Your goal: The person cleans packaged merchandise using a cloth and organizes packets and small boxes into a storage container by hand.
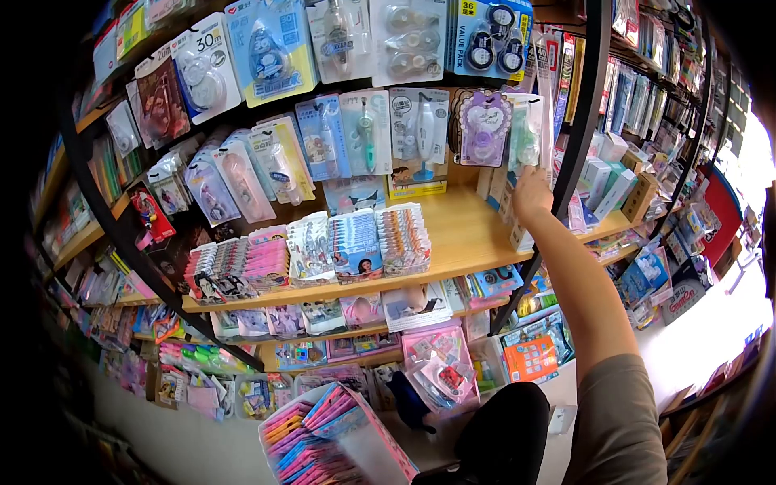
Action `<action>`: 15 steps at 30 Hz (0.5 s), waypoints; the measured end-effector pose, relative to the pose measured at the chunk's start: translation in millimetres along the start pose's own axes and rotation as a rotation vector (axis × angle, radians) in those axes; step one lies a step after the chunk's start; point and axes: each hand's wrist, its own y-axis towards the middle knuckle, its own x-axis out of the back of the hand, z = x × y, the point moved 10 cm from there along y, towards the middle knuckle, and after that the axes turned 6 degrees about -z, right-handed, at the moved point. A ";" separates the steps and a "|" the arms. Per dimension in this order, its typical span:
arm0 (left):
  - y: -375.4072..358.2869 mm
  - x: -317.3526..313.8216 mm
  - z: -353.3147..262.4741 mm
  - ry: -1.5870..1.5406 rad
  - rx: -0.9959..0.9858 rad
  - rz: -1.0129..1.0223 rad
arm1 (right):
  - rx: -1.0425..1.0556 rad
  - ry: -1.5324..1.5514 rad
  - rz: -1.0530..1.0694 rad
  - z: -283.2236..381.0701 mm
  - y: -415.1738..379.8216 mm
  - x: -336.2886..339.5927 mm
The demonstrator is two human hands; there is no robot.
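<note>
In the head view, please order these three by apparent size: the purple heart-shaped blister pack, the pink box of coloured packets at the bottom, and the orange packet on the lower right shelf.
1. Pink box of coloured packets, though it is nearest the camera, which enlarges it.
2. Purple heart-shaped blister pack.
3. Orange packet, only slightly smaller than the purple pack, so this order is unsure.

We are standing in a stationery shop. Blister-carded correction tapes in clear plastic [368,129] are hanging in rows at twelve o'clock, small stacked packets [356,242] are sitting on the pale wooden shelf [461,238], and more crowded goods racks [647,89] are running off toward two o'clock.
</note>
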 end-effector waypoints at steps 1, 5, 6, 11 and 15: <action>-0.3 1.7 -0.5 -0.002 -0.005 -0.003 | -0.012 0.031 0.029 -2.8 1.7 -2.6; -0.2 3.8 1.2 -0.036 -0.008 -0.024 | 0.082 0.076 0.101 -5.0 1.1 -1.9; -0.3 4.0 0.0 -0.053 -0.013 -0.024 | 0.142 0.071 0.109 -1.4 -1.3 1.4; 5.4 -21.5 8.7 -0.195 0.026 0.283 | 0.230 0.274 0.166 -3.5 -28.1 29.0; 9.6 -37.7 12.4 -0.318 0.042 0.528 | 0.487 0.662 0.176 35.2 -74.7 103.9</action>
